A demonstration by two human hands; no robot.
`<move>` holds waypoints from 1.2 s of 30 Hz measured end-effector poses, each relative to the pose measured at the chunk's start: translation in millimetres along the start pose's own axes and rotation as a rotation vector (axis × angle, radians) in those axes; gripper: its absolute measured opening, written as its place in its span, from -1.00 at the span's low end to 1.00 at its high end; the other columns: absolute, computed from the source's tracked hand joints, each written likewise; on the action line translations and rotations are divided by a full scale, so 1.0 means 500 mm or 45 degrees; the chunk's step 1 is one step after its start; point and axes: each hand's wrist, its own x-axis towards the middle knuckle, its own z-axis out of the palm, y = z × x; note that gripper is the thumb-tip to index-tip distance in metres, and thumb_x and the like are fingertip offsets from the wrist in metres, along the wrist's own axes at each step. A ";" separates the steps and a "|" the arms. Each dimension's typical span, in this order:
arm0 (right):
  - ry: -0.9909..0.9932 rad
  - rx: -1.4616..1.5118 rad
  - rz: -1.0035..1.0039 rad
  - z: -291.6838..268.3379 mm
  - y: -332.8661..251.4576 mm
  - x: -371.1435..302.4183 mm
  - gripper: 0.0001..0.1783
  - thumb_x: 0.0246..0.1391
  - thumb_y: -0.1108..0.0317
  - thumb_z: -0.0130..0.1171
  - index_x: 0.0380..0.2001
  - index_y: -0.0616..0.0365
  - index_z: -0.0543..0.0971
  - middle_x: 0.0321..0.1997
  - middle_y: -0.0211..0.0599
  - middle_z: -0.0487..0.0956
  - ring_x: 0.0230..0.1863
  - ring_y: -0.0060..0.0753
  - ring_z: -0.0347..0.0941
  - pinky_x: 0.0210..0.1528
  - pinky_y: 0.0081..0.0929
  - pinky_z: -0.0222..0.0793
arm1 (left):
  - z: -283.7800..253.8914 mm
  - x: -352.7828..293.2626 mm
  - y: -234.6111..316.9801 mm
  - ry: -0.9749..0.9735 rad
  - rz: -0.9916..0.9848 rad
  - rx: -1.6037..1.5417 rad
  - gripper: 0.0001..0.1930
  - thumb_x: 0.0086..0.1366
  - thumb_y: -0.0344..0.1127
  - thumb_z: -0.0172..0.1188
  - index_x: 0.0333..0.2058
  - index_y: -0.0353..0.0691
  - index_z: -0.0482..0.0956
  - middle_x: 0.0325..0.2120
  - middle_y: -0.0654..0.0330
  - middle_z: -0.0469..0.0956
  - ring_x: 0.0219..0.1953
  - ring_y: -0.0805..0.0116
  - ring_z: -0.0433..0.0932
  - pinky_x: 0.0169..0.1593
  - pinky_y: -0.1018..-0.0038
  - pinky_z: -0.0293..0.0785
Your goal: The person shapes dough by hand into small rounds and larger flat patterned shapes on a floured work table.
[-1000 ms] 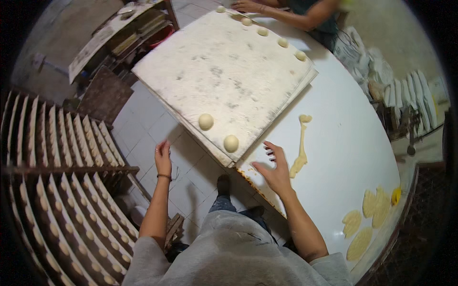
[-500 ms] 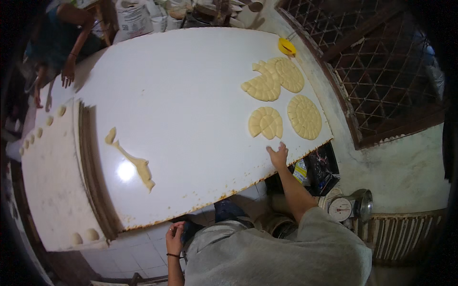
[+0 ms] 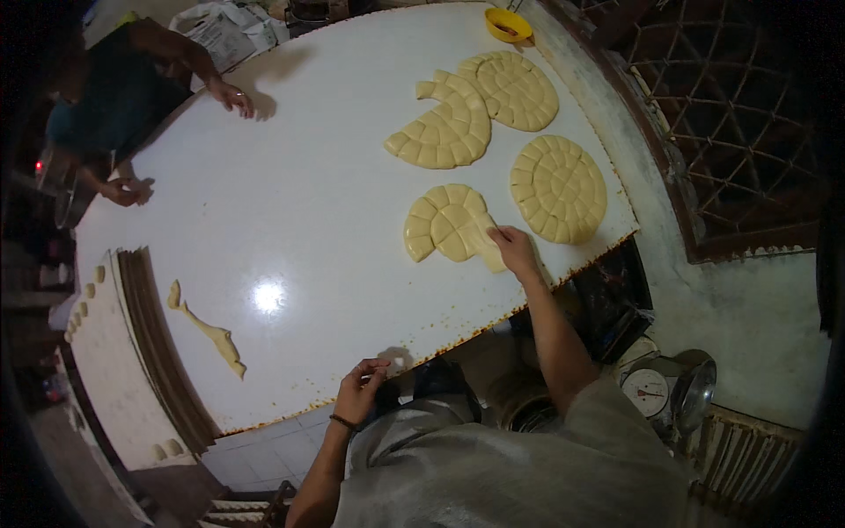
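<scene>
Right hand [image 3: 515,250] is down on the table, fingers drawn in close on the near edge of a partial dough round [image 3: 444,216], what looks like a pinch with the thumb on top, though the other fingertips are hidden; taking that hand as the clock centre, most of the round sits at 10 o'clock, lying flat with cuts across it; left hand [image 3: 361,392] is at 7 to 8, by the table edge, loosely half curled with nothing I can see in it; there's a whole scored round [image 3: 559,189] near at 1, a broken one [image 3: 444,128] at 11, and a yellow bowl [image 3: 510,36] way up at 12; imo the main risk is stretching, since the pieces look soft and joined, so a tug on that edge could pull them long or tear off the neighbours; if the underside sticks to the white table [image 3: 290,202], same deal; swing wide towards 1 and you'd probably smudge the whole round; also that chipped brown rim at 6 could dirty any dough dragged over it.
</scene>
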 end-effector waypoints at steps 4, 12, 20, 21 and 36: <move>-0.115 0.355 0.525 -0.116 0.093 -0.155 -0.54 0.35 0.06 0.33 -0.05 0.34 0.72 -0.20 -0.36 0.74 -0.24 -0.54 0.63 -0.18 -0.46 0.49 | 0.014 0.003 -0.030 0.000 0.113 0.196 -0.68 0.53 -0.14 0.22 0.07 -0.22 0.67 -0.14 0.15 0.74 -0.07 0.38 0.70 0.02 0.40 0.59; -0.413 0.020 -0.519 -0.077 -0.039 -0.511 -0.48 0.36 0.26 0.26 0.28 0.23 0.42 0.11 -0.21 0.63 0.12 -0.35 0.59 0.17 -0.39 0.50 | 0.145 -0.007 0.019 -0.299 0.272 0.082 -0.46 0.47 -0.13 0.33 0.28 -0.32 0.50 0.03 0.07 0.69 0.06 0.26 0.67 0.12 0.34 0.59; -0.018 0.603 -0.129 0.133 -0.418 -0.441 -0.70 0.42 0.34 0.21 0.12 0.16 0.48 0.00 -0.34 0.55 0.01 -0.45 0.49 0.10 -0.39 0.47 | -0.125 -0.129 0.098 0.411 0.160 -0.047 -0.67 0.43 -0.21 0.37 -0.03 -0.38 0.66 -0.28 0.22 0.72 -0.24 0.51 0.61 -0.12 0.49 0.57; -0.017 0.679 -0.178 0.122 -0.448 -0.435 -0.69 0.41 0.32 0.21 0.13 0.14 0.46 -0.01 -0.33 0.54 -0.02 -0.42 0.49 0.07 -0.37 0.48 | -0.187 -0.155 0.055 0.517 0.086 -0.121 -0.69 0.43 -0.22 0.36 -0.05 -0.37 0.67 -0.29 0.19 0.74 -0.25 0.48 0.65 -0.13 0.47 0.60; -0.507 -0.291 -0.760 0.342 -0.222 -0.466 -0.54 0.38 0.40 0.18 0.30 0.25 0.53 0.34 -0.04 0.54 0.44 0.05 0.34 0.54 -0.06 0.16 | -0.379 -0.115 -0.225 0.482 0.880 1.066 -0.76 0.37 -0.31 0.34 -0.01 -0.07 0.74 0.17 0.23 0.62 0.20 0.15 0.56 0.33 0.20 0.45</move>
